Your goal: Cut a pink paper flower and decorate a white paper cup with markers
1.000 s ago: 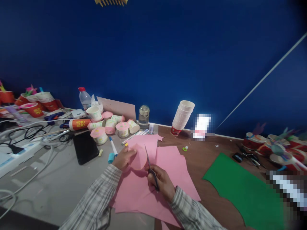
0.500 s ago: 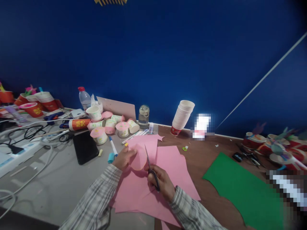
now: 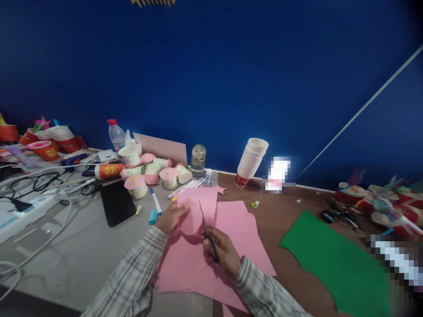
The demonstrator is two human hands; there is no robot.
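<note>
My left hand pinches a sheet of pink paper that has a curved outline at its lower edge. Black-handled scissors sit in my right hand, fingers wrapped around the handles. Their blades point up and away, lying at the right side of the curved outline; whether the blades are parted I cannot make out. Beneath both hands lie more pink sheets, overlapping on the table. Just beyond my left hand are a blue-and-white marker and a small turquoise cap-like piece.
Small patterned cups with pink paper tops cluster at the back left, beside a black phone. A glass jar and a leaning stack of paper cups stand along the wall. Green paper lies to the right; cables trail left.
The scissors' handles look slightly closer together. Both hands and the pink paper are otherwise in nearly the same place.
</note>
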